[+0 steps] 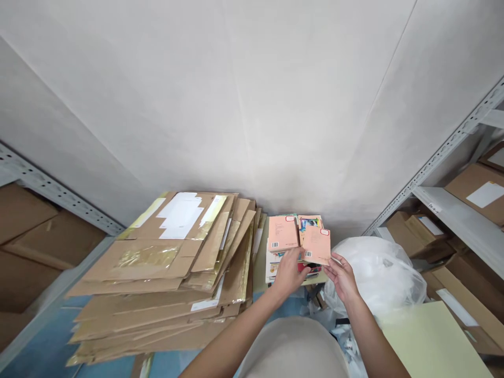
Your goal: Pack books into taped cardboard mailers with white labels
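Observation:
My left hand [289, 271] grips the lower edge of a pink booklet [282, 233] with a barcode, held above a small stack of books [275, 265] on a pale green surface. My right hand [342, 275] pinches the corner of a second pink booklet [317, 244], tilted, just to the right of the first. A colourful cover [310, 222] shows behind the two booklets. Both hands are closed on their booklets.
A tall pile of flattened cardboard boxes [165, 273] lies to the left. A white plastic bag [378, 273] bulges on the right. Metal shelving [441, 157] with cartons stands right, another shelf [47, 194] left. A pale green board [429, 341] lies at lower right.

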The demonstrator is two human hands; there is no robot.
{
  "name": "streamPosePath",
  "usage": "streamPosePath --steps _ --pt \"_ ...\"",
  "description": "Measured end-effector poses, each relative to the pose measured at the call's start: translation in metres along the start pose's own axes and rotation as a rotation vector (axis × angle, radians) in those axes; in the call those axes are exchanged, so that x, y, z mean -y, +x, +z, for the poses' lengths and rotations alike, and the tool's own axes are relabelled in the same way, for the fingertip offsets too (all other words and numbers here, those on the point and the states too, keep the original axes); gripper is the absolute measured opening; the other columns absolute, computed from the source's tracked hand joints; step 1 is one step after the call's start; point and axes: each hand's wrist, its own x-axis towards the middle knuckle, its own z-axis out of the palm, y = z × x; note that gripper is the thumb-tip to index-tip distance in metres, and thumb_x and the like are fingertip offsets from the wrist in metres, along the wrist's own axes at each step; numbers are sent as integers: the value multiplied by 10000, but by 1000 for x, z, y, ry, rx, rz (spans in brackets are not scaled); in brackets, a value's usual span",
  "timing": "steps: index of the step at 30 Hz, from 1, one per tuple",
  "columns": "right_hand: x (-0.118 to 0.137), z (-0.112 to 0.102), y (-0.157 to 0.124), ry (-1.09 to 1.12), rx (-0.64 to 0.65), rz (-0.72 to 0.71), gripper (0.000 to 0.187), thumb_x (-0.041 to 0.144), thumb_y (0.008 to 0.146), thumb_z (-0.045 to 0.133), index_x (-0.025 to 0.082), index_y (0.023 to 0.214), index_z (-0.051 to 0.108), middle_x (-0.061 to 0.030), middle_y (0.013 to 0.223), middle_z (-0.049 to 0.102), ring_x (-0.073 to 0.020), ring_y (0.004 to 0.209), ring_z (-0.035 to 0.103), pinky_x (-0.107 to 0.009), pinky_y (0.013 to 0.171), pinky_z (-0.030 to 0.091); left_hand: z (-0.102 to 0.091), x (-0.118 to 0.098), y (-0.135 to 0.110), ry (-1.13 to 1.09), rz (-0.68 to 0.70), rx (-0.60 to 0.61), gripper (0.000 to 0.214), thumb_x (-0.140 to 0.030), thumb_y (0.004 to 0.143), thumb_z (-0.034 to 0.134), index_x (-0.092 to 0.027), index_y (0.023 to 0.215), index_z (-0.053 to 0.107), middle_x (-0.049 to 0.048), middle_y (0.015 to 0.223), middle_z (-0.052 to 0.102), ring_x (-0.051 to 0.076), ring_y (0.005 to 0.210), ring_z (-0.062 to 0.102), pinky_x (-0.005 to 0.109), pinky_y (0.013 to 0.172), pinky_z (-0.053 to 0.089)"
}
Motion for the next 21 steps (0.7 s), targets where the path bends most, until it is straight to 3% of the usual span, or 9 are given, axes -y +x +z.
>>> streamPosePath --steps 5,8,12,17,19,21 --pt "5 -5 -15 -11 -22 26 525 415 564 834 243 992 584 -5 788 736 -181 640 703 -319 617 590 10 8 -3 10 126 -24 314 -93 776 598 -209 1067 616 96 1135 631 249 1086 578 406 921 464" --pt "11 -11 -21 -56 -21 -1 498 438 578 822 231 978 607 -18 825 740 -167 632 688 -319 625 583 13 11 -3 34 200 -29 224 -154 879 514 -218 1051 643 99 1087 651 232 1026 591 391 879 464" --pt "19 -22 -26 -99 -66 -69 481 470 588 810 218 950 619 -36 859 741 -181 698 691 -328 646 581 17 6 -2 93 263 -8 227 -224 914 480 -219 1050 661 104 1062 657 230 985 587 385 847 448" --pt "31 -42 -39 -55 -177 -134 469 456 630 781 244 990 567 -19 866 729 -189 777 693 -326 673 581 32 -25 1 127 305 72 222 -292 911 496 -228 1001 689 108 1021 676 243 969 587 393 845 427" --pt "39 -57 -47 -41 -226 -162 464 445 658 759 251 1020 544 -14 875 726 -188 808 691 -320 684 579 44 -45 4 92 327 109 232 -340 878 552 -229 1030 687 110 1057 674 262 1004 587 423 890 419" --pt "46 -76 -58 -41 -297 -210 456 435 685 740 248 1042 528 -14 865 727 -182 799 690 -316 687 577 61 -68 7 -14 340 170 372 -423 798 648 -226 1113 666 113 1131 658 287 1064 578 453 940 414"
